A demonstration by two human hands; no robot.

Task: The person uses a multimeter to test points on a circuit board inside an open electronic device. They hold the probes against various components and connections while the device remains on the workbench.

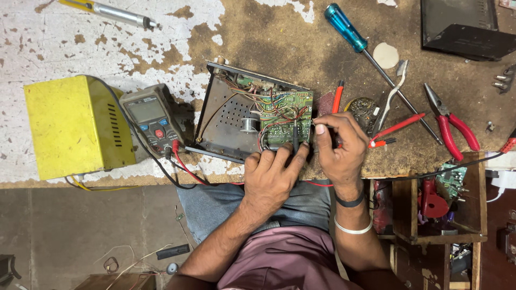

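Now left hand (271,174) holding probe (295,137), circuit board (285,110)

Rough wooden bench (258,32), paint flaking; metal chassis (220,115).

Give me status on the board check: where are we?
Done: metal case is open, green board exposed, meter sits beside it with leads plugged in. In hand: left hand holds a black probe on the board; right hand pinches at its edge. Left: case not closed, tools lie about.
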